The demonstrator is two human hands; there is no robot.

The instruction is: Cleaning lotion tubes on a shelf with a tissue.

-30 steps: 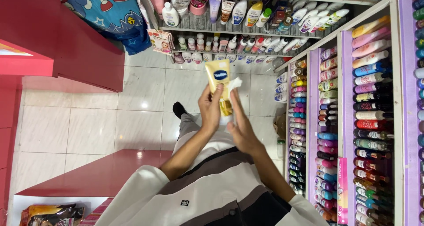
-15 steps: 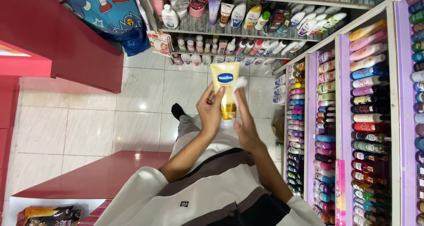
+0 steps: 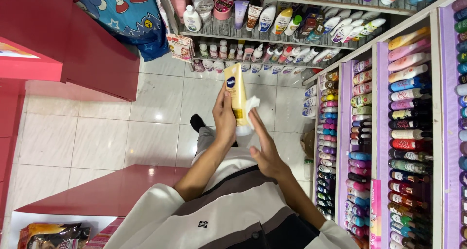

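My left hand (image 3: pixel 224 120) grips a yellow lotion tube (image 3: pixel 236 91) with a white cap, held upright in front of my chest with its narrow side turned toward me. My right hand (image 3: pixel 262 149) is flat beside the tube's lower right, fingers extended, pressing a small white tissue (image 3: pixel 252 104) against the tube. Both hands are over the white tiled floor (image 3: pixel 97 137), above my black-socked foot (image 3: pixel 197 121).
Purple shelves (image 3: pixel 379 132) packed with several colourful bottles run along the right. A back shelf (image 3: pixel 272 35) holds lotions and tubes. Red counters stand at the left (image 3: pixel 97 54) and near left (image 3: pixel 112 190). A snack packet (image 3: pixel 53 235) lies at the bottom left.
My left hand has twisted the tube from label-facing to edge-on and shifted it slightly left. My right hand with the tissue has slid down along the tube's right side.
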